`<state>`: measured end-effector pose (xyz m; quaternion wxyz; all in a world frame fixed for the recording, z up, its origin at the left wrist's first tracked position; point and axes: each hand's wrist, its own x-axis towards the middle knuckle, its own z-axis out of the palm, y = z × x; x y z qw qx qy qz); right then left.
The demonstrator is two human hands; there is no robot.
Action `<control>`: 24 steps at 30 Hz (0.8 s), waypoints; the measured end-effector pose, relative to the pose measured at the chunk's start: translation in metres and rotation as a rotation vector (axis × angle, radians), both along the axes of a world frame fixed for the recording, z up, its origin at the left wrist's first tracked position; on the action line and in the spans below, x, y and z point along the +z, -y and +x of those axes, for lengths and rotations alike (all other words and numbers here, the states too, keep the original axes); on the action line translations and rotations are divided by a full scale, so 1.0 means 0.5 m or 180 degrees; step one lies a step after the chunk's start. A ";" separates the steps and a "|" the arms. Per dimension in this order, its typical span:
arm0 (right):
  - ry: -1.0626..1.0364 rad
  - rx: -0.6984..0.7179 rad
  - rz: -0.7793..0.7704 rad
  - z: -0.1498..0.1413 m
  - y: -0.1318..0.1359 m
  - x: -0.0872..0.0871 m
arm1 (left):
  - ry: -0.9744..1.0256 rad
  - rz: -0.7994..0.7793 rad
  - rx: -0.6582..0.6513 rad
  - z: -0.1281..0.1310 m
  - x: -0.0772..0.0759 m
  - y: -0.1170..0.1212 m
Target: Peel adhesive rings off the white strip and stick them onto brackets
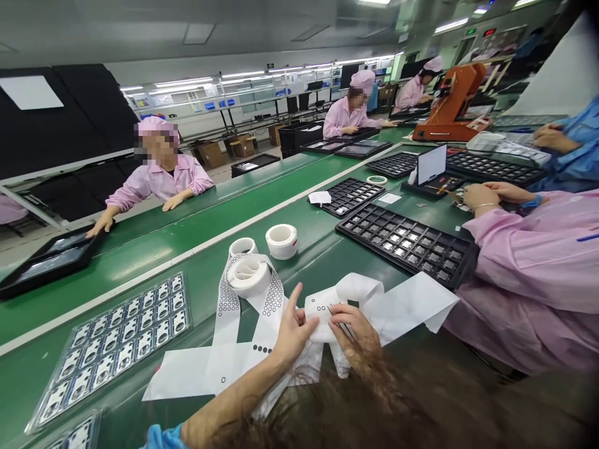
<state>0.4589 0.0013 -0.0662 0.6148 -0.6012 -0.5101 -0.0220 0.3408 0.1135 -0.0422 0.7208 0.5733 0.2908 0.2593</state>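
In the lower middle, a curled white sticker strip [325,299] printed with small black rings lies between both hands. My left hand [291,330] is at its left edge, index finger stretched upward and thumb apart, the thumb touching the strip. Its other fingers are mostly hidden. My right hand [359,333] pinches at the strip's right side, thumb and index fingertip close together. Any single sticker between them is too small to make out. Beyond the left hand, a white sticker roll [248,277] trails tape with rows of black rings. Loose white backing paper [182,374] lies under the left forearm.
Clear blister trays of metal-looking parts [112,346] lie at left. Another white roll [281,242] stands behind. Black compartment trays [407,243] are at right, near a co-worker's pink sleeve [524,249]. An orange press [452,106] stands farther back. Other co-workers sit across the green bench.
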 end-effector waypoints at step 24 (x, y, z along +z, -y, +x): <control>-0.1317 -0.0146 0.0063 0.011 0.004 -0.020 | -0.0182 -0.0035 -0.0209 0.018 -0.020 -0.019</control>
